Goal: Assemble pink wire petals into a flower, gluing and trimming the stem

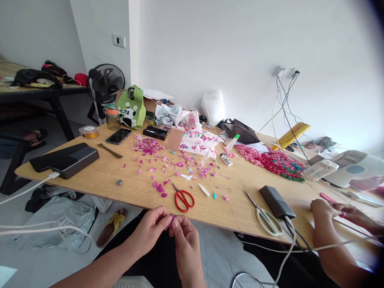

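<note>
Just below the table's front edge, my left hand [153, 227] and my right hand [183, 236] meet, both with fingers pinched on a small purple petal piece [170, 222]. Its details are mostly hidden by the fingertips. Red-handled scissors [183, 199] lie on the table right beyond my hands. Left of them is a small cluster of magenta petals [159, 187], and a white tube [204, 189] lies to their right. A heap of pink and magenta petals [147, 145] is farther back, with loose ones scattered around.
White-handled scissors [268, 221] and a black power bank [277, 202] with cables lie at the right edge. Another person's hands [336, 211] work at far right. A phone [119, 136], a black device [75, 160] and a jar [113, 118] stand left; beaded strands [274, 163] lie right.
</note>
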Available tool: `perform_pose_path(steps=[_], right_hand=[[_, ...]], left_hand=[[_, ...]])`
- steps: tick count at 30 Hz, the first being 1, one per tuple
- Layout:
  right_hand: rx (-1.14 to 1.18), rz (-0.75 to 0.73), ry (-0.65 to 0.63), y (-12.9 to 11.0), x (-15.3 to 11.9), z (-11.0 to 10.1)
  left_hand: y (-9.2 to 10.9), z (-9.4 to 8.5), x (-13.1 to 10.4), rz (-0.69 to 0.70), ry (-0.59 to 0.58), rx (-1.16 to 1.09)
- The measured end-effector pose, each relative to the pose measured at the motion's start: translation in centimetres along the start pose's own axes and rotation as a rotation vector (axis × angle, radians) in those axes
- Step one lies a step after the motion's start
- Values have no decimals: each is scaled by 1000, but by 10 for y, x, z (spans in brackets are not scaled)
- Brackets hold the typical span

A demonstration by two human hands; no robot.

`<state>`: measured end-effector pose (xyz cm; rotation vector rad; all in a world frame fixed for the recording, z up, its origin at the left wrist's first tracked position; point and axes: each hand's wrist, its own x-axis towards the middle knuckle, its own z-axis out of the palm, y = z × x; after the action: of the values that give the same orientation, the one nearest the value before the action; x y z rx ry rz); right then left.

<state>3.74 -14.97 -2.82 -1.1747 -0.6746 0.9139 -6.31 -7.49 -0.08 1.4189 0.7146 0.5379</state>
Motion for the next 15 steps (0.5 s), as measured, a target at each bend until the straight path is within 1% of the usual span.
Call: perform_pose_path(steps=[3,5,9,12,15], right_hand=[[39,1,29,1,1,0],[39,-5,47,1,2,-1],[42,4,64,2,2,-3],[80,18,49,2,1,-3],[74,21,29,0,1,-3]], left_hand=[[5,0,-2,-112,0,-56],[8,0,-2,-143,1,-71],[9,-1,-1,-81,-31,-67],[8,0,1,-39,-13,-61],[9,0,1,-35,7,-66]])
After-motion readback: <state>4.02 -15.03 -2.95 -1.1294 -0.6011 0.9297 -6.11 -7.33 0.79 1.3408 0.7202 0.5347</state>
